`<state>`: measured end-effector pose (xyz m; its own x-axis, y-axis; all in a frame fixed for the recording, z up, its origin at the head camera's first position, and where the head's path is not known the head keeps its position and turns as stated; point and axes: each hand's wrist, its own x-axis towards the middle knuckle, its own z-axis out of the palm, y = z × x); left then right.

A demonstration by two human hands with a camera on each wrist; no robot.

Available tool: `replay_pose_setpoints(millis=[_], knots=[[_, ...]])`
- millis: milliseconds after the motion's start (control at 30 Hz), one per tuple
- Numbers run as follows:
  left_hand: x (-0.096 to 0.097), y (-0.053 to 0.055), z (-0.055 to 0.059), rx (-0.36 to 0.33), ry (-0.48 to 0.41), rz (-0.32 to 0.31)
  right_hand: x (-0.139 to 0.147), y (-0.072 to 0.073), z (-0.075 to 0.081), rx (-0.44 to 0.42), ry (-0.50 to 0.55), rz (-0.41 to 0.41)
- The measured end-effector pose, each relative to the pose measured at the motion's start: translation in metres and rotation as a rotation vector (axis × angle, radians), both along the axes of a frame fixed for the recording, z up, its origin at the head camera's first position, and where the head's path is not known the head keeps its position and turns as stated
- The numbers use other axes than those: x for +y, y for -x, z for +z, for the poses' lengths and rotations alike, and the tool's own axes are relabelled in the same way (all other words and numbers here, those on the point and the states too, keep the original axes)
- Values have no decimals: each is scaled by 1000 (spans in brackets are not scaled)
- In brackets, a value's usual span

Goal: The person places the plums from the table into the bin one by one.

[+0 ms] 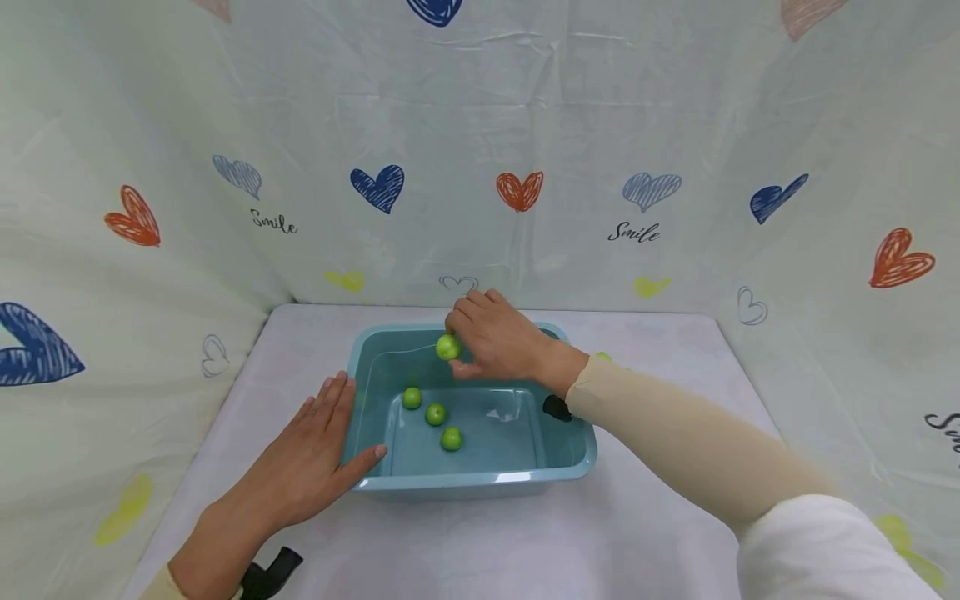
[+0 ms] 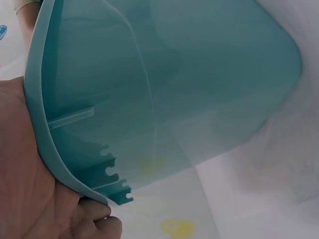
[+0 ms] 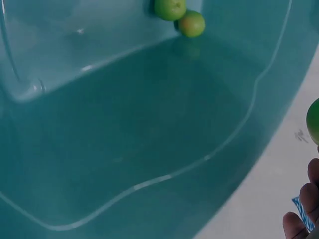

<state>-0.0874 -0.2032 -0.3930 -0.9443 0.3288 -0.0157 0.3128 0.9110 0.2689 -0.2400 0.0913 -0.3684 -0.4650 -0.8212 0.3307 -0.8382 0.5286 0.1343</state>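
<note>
A light blue plastic basin (image 1: 480, 481) stands on the table. Several small round green fruits lie on its floor, among them one fruit (image 1: 452, 438) toward the front; two of them, including a fruit (image 3: 192, 24), appear at the top of the right wrist view. Over the basin's back part, my right hand (image 1: 498, 337) pinches another green fruit (image 1: 448, 347) between thumb and fingers. My left hand (image 1: 311, 450) rests against the basin's left rim with its fingers straight. In the left wrist view the palm (image 2: 22, 174) touches the rim (image 2: 34, 99) from outside.
A white cloth covers the table (image 1: 637, 533). Right of the basin, a yellow-green thing (image 1: 603, 357) is mostly hidden behind my right forearm. White sheeting (image 1: 585, 100) printed with hearts encloses the table at the back and sides.
</note>
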Motion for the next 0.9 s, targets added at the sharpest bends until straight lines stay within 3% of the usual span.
replay_pose_setpoints(millis=[367, 633, 900], knots=[[0, 0, -3, -7, -11, 6, -7, -5, -22, -127, -132, 9], [1, 0, -2, -5, -12, 3, -4, -3, -36, -89, -156, 23], [0, 0, -3, 0, -16, 6, -6, -2, -40, -130, -164, 52]])
